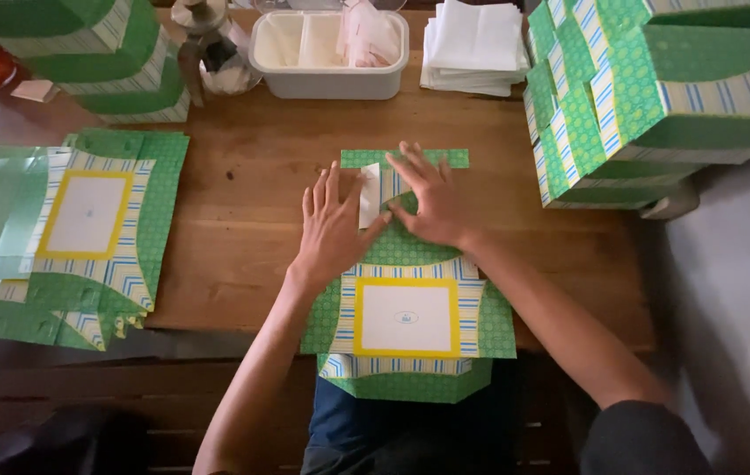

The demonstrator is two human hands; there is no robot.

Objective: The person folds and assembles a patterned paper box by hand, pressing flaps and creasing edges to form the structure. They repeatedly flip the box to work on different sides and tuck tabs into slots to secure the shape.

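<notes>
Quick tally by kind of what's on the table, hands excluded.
Flat green box blank under the left hand and right hand: 1
Piles of flat green blanks: 1
Stacks of folded green boxes: 2
White plastic tub: 1
White paper stack: 1
Total: 6

Hands: two, left hand (331,230) and right hand (430,200), both flat on one box blank (407,317). Flat blank stacks: one (85,230), at left; sheet count cannot be told. Folded boxes: one stack at right (656,97) and one at upper left (94,53); box count unclear. White tubs (329,54): one. White paper stacks (473,46): one. Wooden tables (243,202): one.
</notes>
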